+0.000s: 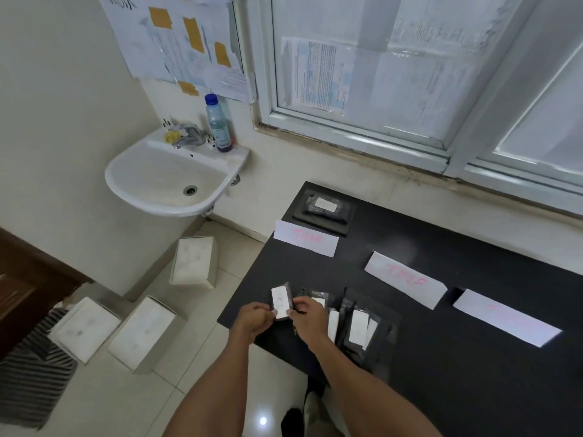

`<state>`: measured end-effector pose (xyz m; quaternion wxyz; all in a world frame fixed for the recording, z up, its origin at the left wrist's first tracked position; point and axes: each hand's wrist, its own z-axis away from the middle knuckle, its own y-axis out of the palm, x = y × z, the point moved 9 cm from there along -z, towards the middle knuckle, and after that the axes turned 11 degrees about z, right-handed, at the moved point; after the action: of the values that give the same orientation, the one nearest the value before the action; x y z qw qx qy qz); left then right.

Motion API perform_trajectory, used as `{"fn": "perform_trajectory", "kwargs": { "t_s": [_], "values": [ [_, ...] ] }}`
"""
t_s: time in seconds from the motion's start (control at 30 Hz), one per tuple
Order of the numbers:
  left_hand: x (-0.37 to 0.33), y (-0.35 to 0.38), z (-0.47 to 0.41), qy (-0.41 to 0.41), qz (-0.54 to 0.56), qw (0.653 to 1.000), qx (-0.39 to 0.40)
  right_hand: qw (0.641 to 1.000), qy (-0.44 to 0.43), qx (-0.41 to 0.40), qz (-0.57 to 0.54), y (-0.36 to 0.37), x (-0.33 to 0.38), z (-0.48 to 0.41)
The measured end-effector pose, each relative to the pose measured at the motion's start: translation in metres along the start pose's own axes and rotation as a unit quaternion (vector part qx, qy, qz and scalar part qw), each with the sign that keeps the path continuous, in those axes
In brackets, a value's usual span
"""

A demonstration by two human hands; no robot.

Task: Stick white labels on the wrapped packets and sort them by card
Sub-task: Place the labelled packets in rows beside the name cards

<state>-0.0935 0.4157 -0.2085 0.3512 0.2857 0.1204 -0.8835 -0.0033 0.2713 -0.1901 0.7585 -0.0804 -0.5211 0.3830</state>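
Over the black table's (441, 326) near left corner, my left hand (254, 320) and my right hand (307, 313) together hold one dark wrapped packet (280, 302) with a white label on its face. Several more labelled packets (356, 326) lie in a loose pile just right of my right hand. Three white cards with pink writing lie in a row: a left card (305, 238), a middle card (405, 279) and a right card (506, 316). One labelled packet (325, 208) rests behind the left card, at the table's far corner.
A white sink (172, 178) with a tap and a blue-capped bottle (218, 123) hangs on the wall to the left. Three white boxes (143, 329) stand on the tiled floor below it. A window runs behind the table.
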Motion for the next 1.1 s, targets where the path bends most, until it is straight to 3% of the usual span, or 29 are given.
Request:
{"fn": "perform_trajectory", "kwargs": {
  "t_s": [0.2, 0.33, 0.47, 0.6, 0.73, 1.1],
  "values": [
    [-0.017, 0.02, 0.014, -0.007, 0.066, 0.994, 0.084, 0.995, -0.032, 0.016, -0.094, -0.015, 0.018, -0.005],
    [-0.027, 0.03, 0.023, 0.004, 0.081, 0.991, 0.103, 0.98, 0.01, 0.025, -0.199, -0.032, 0.022, -0.01],
    [-0.055, 0.052, 0.032, 0.078, 0.103, 0.985, 0.113, 0.968, 0.007, -0.008, -0.251, -0.074, 0.026, -0.006],
    [-0.077, 0.103, 0.055, 0.129, 0.073, 0.969, 0.199, 0.98, -0.084, -0.111, -0.141, -0.132, 0.024, 0.005],
    [-0.08, 0.163, 0.076, 0.139, 0.012, 0.954, 0.265, 0.966, -0.104, -0.214, -0.102, -0.194, 0.012, 0.017],
    [-0.079, 0.289, 0.098, 0.169, -0.079, 0.915, 0.358, 0.97, -0.083, -0.198, -0.117, -0.294, -0.052, 0.005]
  ]
}}
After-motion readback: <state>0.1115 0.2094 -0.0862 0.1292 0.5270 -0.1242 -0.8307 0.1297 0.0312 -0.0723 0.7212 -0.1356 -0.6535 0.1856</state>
